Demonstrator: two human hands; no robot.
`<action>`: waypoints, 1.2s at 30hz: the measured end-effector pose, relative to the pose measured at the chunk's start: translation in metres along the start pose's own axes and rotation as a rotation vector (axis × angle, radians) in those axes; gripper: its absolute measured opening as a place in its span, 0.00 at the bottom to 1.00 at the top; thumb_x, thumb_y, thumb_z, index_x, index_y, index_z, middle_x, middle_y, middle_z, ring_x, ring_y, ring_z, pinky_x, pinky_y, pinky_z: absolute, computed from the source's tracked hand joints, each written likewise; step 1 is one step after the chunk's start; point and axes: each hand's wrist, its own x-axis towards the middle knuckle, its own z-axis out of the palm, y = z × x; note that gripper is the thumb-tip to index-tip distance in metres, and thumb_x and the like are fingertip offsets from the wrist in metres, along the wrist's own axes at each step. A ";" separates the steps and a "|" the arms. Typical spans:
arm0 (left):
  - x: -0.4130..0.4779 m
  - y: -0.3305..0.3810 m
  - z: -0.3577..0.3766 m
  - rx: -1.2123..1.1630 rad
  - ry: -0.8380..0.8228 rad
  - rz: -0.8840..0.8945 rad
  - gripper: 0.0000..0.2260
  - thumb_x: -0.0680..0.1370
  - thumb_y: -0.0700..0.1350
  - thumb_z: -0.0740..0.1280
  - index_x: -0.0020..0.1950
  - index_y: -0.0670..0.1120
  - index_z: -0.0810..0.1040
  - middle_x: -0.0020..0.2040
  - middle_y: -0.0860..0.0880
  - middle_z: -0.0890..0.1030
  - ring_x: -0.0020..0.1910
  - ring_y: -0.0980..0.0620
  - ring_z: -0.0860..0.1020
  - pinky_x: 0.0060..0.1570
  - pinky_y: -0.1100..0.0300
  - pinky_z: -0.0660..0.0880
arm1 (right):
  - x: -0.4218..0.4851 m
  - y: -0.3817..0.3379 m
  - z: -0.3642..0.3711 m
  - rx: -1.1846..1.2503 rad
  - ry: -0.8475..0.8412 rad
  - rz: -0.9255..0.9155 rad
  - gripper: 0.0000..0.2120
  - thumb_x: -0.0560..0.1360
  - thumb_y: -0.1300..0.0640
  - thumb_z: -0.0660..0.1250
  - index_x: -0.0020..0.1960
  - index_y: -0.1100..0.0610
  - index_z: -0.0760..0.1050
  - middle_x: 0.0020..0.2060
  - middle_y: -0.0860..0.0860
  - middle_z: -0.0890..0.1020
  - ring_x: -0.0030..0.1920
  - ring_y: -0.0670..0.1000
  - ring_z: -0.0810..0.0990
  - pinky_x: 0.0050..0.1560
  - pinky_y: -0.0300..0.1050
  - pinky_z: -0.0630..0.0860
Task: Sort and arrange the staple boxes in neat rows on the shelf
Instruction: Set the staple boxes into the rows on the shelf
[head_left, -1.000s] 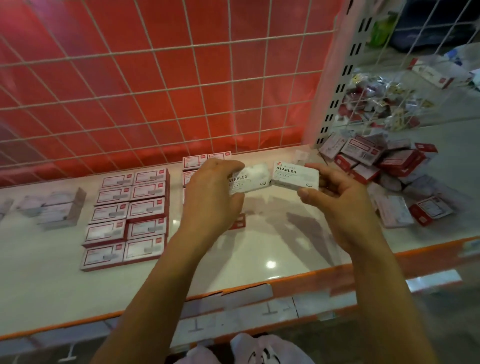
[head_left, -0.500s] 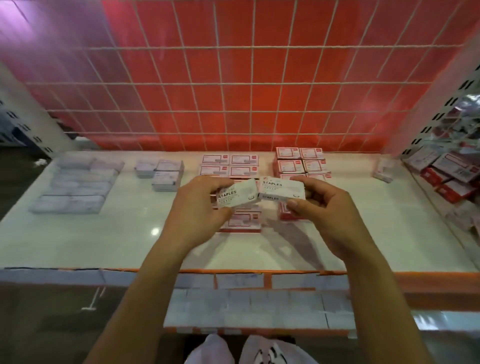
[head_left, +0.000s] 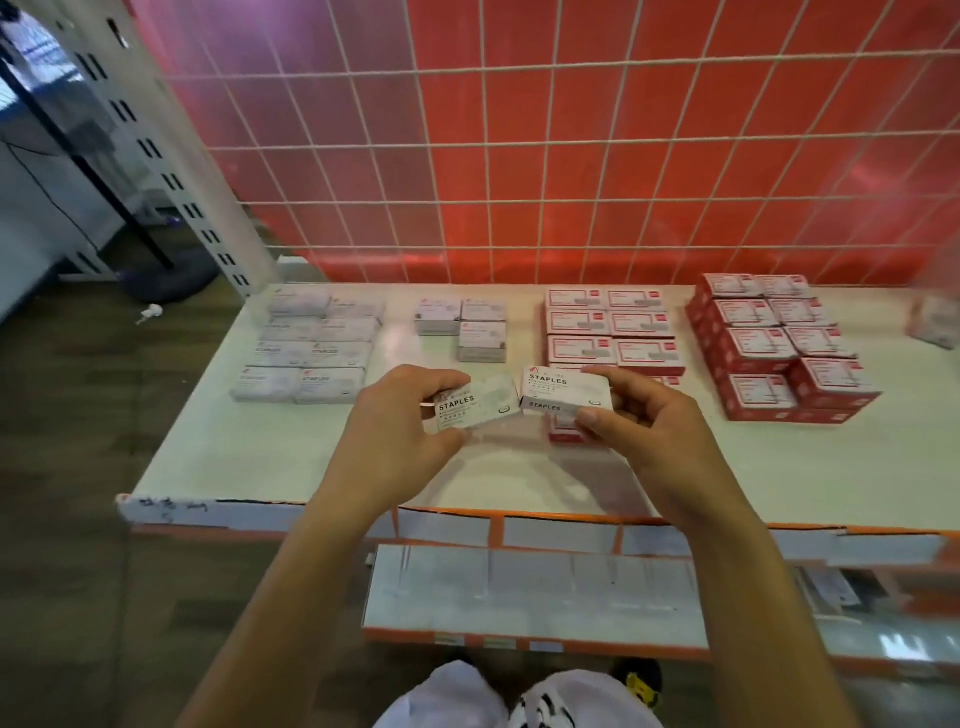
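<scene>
Boxes of white staples occupy both hands above the shelf (head_left: 311, 462), near its front middle. The left hand (head_left: 400, 421) pinches the tilted white box (head_left: 478, 402) between thumb and fingers, label up. The right hand (head_left: 644, 415) grips the level white box (head_left: 563, 387) the same way. The two boxes sit almost end to end, just apart.

Matching stock lies at ten o'clock from the hands, where the white rows (head_left: 306, 353) run in pairs, and a smaller white group (head_left: 462, 327) sits at twelve o'clock. The red rows (head_left: 613, 327) stand at one o'clock and the red stack (head_left: 779, 353) at two o'clock.

The likeliest slip, as I judge it, is mixing kinds. The level white box hangs directly over a lone red box (head_left: 563, 434), and setting it straight down would land white on red. Both holds are light edge pinches, so a box could twist free on the reach to ten o'clock and knock the finished white rows askew. Placing two boxes at once also invites crooked edges or a gap in the row. A right forearm swinging wide toward two o'clock could clip the red stack, which is piled higher than the rest.
</scene>
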 end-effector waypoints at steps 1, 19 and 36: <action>-0.001 -0.006 -0.004 0.000 0.002 -0.001 0.21 0.71 0.41 0.75 0.63 0.50 0.78 0.56 0.54 0.78 0.50 0.61 0.76 0.45 0.83 0.67 | 0.001 0.001 0.007 -0.005 -0.006 0.000 0.18 0.71 0.69 0.69 0.58 0.54 0.77 0.47 0.49 0.85 0.49 0.48 0.83 0.46 0.38 0.79; -0.004 -0.051 -0.013 0.074 0.115 -0.165 0.22 0.71 0.44 0.75 0.65 0.51 0.76 0.57 0.53 0.77 0.52 0.57 0.76 0.53 0.71 0.71 | 0.021 0.002 0.054 -0.081 -0.118 0.093 0.19 0.71 0.70 0.69 0.58 0.53 0.76 0.43 0.47 0.85 0.44 0.44 0.84 0.41 0.36 0.79; 0.017 -0.137 -0.089 0.091 0.034 -0.116 0.22 0.71 0.41 0.74 0.65 0.49 0.76 0.61 0.51 0.77 0.58 0.53 0.76 0.61 0.61 0.71 | 0.044 0.021 0.159 -0.120 -0.046 0.074 0.20 0.70 0.68 0.71 0.59 0.52 0.78 0.46 0.57 0.83 0.43 0.54 0.83 0.41 0.41 0.80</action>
